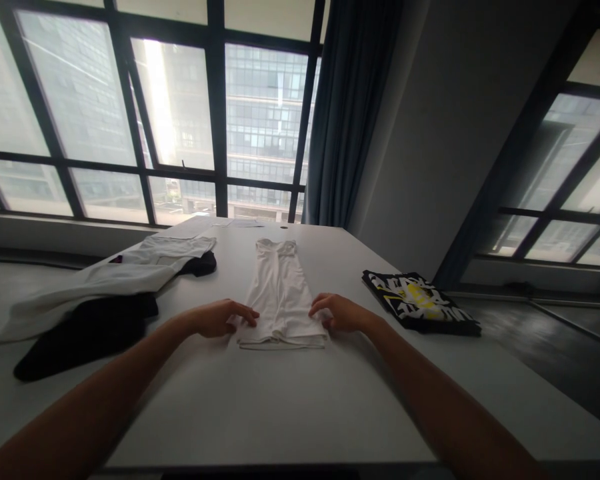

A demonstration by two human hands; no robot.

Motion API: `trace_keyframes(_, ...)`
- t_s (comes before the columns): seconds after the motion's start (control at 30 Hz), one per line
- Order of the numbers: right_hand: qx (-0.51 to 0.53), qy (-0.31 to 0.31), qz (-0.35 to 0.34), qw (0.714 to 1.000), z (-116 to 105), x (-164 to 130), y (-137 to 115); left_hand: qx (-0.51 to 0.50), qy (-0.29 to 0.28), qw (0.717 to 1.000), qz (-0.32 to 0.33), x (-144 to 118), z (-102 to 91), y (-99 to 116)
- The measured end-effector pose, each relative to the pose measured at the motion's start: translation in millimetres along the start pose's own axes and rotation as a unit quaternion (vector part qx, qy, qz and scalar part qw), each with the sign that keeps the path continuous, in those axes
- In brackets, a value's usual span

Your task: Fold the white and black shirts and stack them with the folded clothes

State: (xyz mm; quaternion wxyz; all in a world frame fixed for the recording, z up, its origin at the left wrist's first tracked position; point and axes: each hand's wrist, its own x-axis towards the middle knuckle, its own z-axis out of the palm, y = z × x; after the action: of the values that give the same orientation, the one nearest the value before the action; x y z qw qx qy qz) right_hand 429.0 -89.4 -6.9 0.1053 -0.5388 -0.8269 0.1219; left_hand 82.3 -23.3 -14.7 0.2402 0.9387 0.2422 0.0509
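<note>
A white garment (281,297) lies in the middle of the white table (290,407), folded into a long narrow strip that runs away from the person, its near end doubled over in layers. The left hand (223,318) rests palm down at the near left corner, fingers pressing the edge of the cloth. The right hand (337,312) does the same at the near right corner. Neither hand grips; both lie flat. To the left lies a heap of white and black clothes (100,293); to the right sits a folded black printed shirt (420,302).

soft white cloth garment (281,298), smooth matt table (280,413)
</note>
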Motion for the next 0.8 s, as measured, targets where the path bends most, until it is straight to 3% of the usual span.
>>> trace_keyframes(0.07, 0.018, 0.000, -0.022, 1.000, 2.5, 1.4, -0.1, 0.002, 0.011, 1.000, -0.002, 0.4, 0.6, -1.5)
trace_keyframes(0.23, 0.028, 0.028, -0.059, 0.997, 4.1, 4.6, -4.5, 0.063, 0.106, 0.992, 0.027, 12.4, 11.2, 5.7)
trace_keyframes(0.37, 0.054, 0.016, -0.046, 0.997, -6.5, -0.1, -10.3, 0.073, 0.103, 0.992, 0.019, 8.7, 4.7, 18.4)
trace_keyframes(0.5, 0.192, -0.115, -0.068, 0.972, -21.3, -9.2, -14.6, -0.083, 0.053, 0.994, 0.042, -2.9, -8.3, 29.9)
trace_keyframes(0.57, 0.277, -0.180, -0.071, 0.941, -24.5, -10.6, -14.5, -0.203, 0.029, 0.978, 0.047, -2.7, -9.6, 32.2)
trace_keyframes(0.6, 0.309, -0.179, -0.065, 0.932, -24.2, -9.7, -13.6, -0.252, 0.039, 0.966, 0.039, -0.4, -8.4, 31.7)
trace_keyframes(0.63, 0.332, -0.152, -0.056, 0.929, -22.7, -7.8, -12.0, -0.290, 0.067, 0.954, 0.027, 3.2, -6.0, 29.7)
trace_keyframes(0.7, 0.330, -0.036, -0.017, 0.943, -16.3, -1.6, -7.3, -0.326, 0.158, 0.932, -0.007, 12.2, 1.4, 21.5)
trace_keyframes(0.8, 0.185, 0.134, 0.104, 0.968, -3.3, 8.3, 0.3, -0.283, 0.271, 0.915, -0.100, 22.7, 12.8, 3.9)
